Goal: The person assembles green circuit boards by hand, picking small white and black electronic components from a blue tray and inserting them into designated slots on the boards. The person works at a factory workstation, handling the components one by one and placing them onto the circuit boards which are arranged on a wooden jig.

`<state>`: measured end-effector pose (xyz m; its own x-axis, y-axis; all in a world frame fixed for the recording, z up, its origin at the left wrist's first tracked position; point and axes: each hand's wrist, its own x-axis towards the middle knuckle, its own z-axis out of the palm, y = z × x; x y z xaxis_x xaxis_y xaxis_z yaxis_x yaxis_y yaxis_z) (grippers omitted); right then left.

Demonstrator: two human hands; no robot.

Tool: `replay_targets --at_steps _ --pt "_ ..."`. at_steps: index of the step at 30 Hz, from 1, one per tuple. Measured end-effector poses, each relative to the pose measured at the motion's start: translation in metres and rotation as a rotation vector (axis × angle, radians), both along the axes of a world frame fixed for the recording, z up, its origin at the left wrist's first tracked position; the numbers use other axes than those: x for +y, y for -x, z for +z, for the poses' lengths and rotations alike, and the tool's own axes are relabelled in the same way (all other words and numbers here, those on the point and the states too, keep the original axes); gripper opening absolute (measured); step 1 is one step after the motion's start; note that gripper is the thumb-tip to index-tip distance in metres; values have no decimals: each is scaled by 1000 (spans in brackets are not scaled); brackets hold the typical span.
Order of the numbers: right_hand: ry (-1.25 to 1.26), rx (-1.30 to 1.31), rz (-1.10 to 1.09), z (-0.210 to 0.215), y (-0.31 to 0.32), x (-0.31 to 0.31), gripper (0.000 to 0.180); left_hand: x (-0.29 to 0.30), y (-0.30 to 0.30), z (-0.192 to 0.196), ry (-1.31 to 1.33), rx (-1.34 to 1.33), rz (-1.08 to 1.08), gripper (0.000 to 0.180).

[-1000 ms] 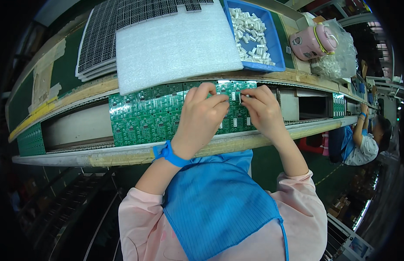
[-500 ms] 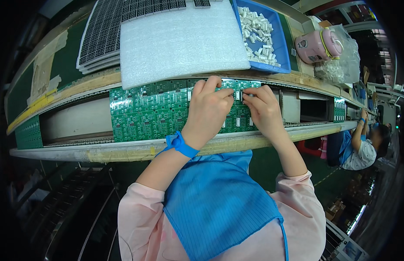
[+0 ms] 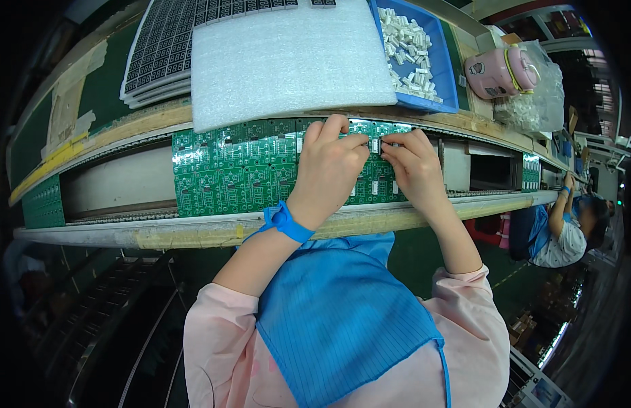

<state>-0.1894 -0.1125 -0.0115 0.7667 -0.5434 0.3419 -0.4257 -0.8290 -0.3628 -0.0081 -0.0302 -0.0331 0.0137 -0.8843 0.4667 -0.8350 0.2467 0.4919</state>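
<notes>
A green circuit board panel point(image 3: 227, 166) lies across the conveyor rails in front of me. My left hand point(image 3: 329, 166), with a blue strap on its wrist, rests on the panel's right part, fingers curled. My right hand point(image 3: 414, 166) is beside it, fingertips pinching a small white connector point(image 3: 377, 145) down against the board's upper edge. The fingertips of both hands meet over that spot. A blue tray point(image 3: 443, 75) of several white connectors stands behind, to the right.
A white foam sheet point(image 3: 288, 61) lies behind the board, over stacked black trays point(image 3: 162, 54). A pink mug point(image 3: 499, 71) and a clear bag of parts point(image 3: 543, 102) stand at the right. Another green board point(image 3: 43, 204) lies left; a seated person point(image 3: 564, 234) works at the far right.
Both hands have stayed on the same spot of the board; only the fingertips shifted slightly. My view has tilted a little, so the bench sits lower in the picture.
</notes>
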Motion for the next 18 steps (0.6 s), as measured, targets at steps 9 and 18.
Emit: replay_targets --at_steps 9,18 --pt "18 121 -30 25 -9 3 11 0 1 1 -34 -10 -7 14" --pt "-346 -316 -435 1 37 19 9 -3 1 21 -127 8 -84 19"
